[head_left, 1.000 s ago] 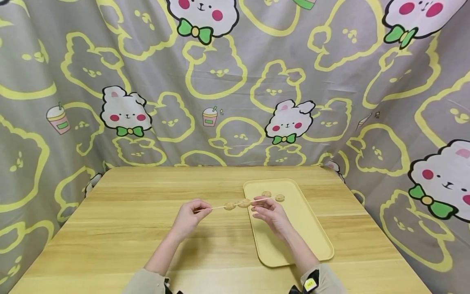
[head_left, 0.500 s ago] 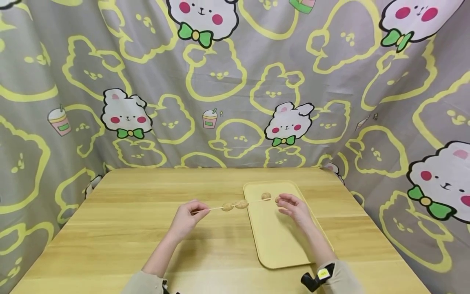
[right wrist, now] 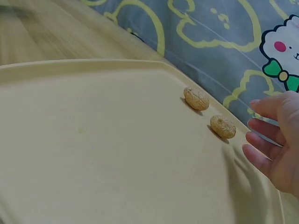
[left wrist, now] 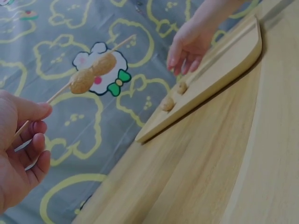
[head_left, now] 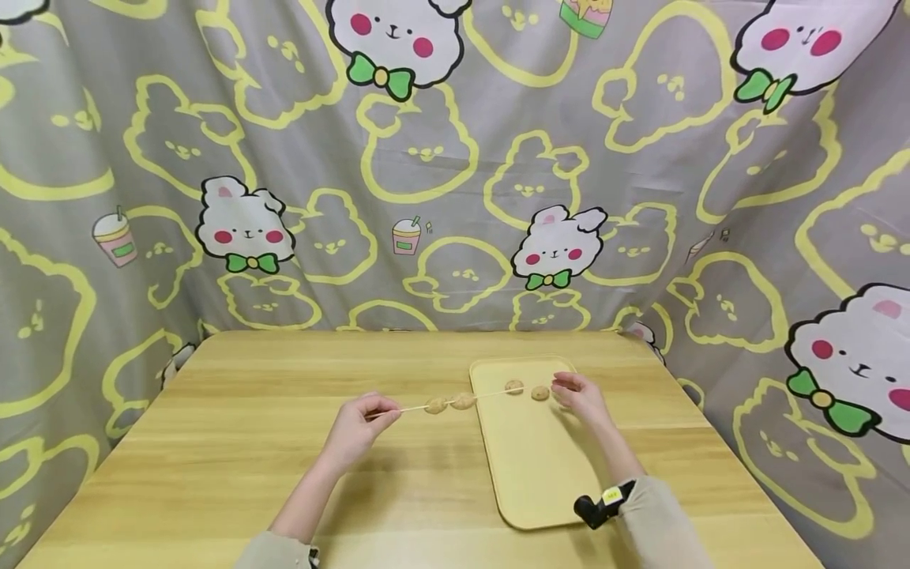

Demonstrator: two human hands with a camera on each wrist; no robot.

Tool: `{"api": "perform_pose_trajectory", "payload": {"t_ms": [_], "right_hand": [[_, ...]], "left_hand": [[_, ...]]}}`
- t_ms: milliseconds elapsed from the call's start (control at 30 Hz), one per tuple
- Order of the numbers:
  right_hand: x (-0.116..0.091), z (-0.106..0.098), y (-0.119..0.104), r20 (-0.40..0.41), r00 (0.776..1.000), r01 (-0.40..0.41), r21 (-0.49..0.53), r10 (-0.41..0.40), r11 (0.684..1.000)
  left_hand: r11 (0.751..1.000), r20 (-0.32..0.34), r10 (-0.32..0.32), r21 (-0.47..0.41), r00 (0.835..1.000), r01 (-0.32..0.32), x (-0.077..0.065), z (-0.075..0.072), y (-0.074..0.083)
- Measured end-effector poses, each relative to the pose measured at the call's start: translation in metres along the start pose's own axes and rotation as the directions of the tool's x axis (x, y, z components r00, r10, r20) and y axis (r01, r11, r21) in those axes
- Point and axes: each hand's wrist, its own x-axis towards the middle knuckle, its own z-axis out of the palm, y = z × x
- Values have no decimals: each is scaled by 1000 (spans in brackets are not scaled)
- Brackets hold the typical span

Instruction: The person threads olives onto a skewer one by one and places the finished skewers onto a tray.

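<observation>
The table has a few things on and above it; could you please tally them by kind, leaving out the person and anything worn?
Skewer: 1
Tray: 1
Threaded brown pieces, on the skewer: 2
Loose brown pieces, on the tray: 2
Total: 6

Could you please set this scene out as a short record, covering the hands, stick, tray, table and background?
Left hand: pinches the stick towards one end
Stick: carries two threaded pieces, brownish
Right hand: holds nothing, near the loose pieces
Tray: yellow, two loose pieces towards its far end
Table: wooden, under the tray
Curtain: grey, rabbit print
</observation>
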Motion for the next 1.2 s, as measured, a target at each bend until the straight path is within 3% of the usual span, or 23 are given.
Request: {"api": "perform_pose_trajectory", "payload": {"t_ms": [167,433,700,967,1100,1200], "right_hand": [[5,2,6,24,1000,-6,-61,8,998],[15,7,10,47,998,46,-176,-38,983],[17,16,11,67,986,166,-323,-152,932],[13,21,14,10,983,166,-455,-182,875],[10,19,11,-5,984,158,-437,-178,886],[8,16,9,-17,988,135,-363,-152,922]], "left_hand": [[1000,6,-1,-4,1000,1,2,1,-15],[999,-3,13,-38,1000,-13,2,-1,-19],[999,-21,21,-30,1000,-21,1,-2,-22],[999,-17,-33,-19,999,33,-1,-1,-26],[998,-26,-57,-28,998,56,0,0,-26],[999,-27,-30,-33,999,29,-1,-1,-26]]}}
